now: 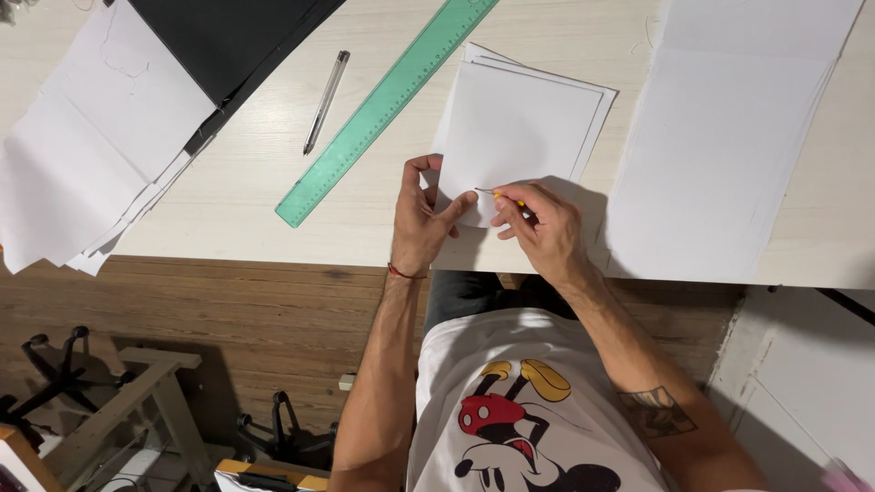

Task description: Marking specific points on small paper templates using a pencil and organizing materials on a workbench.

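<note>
Both hands at 6 o'clock | left hand (421, 214) pinches white paper stack (519, 128) at its near corner | right hand (542, 228) closed on thin yellow-handled tool (499, 194) | paper light, floppy (creases easily), edge grip | green ruler (387, 105) at 11 o'clock on surface (246, 182)

Needle (486, 190) too thin to identify, black sheet (228, 41) cropped

— What is around me in the room?
— A pale wooden table (255, 191) fills the upper frame. Under it I see brown wood floor (273, 319), and a sawhorse (137, 401) lower left.
</note>
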